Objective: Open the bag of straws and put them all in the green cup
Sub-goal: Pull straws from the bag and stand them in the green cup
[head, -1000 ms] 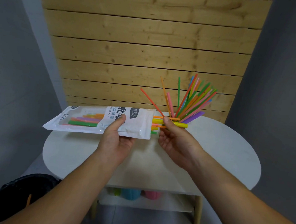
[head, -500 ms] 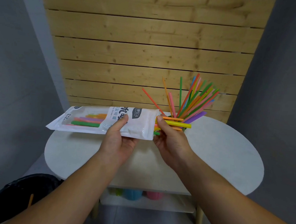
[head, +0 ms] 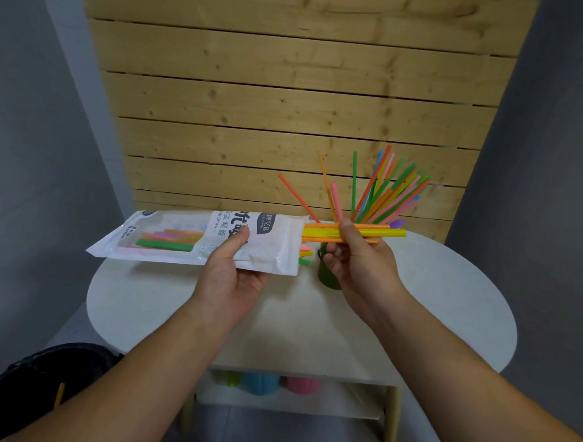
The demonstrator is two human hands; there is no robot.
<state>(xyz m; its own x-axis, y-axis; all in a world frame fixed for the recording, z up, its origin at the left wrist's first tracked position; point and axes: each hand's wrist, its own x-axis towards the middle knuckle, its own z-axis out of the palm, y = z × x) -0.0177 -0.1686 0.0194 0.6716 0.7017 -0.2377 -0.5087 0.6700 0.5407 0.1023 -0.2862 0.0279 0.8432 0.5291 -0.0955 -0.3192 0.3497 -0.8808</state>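
My left hand (head: 233, 272) holds a white straw bag (head: 268, 250) level above the table, thumb on top, its open end to the right. Several coloured straws still lie inside the bag. My right hand (head: 359, 258) pinches a few yellow and orange straws (head: 380, 233) that stick halfway out of the bag's mouth. Just behind my right hand stands the green cup (head: 326, 273), partly hidden, with several coloured straws (head: 382, 195) fanning up from it.
The round white table (head: 447, 317) stands against a wooden slat wall. On its lower shelf sit a blue cup (head: 259, 384) and a pink cup (head: 303, 385). A black bin (head: 38, 383) is on the floor at the lower left.
My right hand has slid to the right, drawing the yellow and orange straws further out of the bag. My left hand keeps the bag steady.
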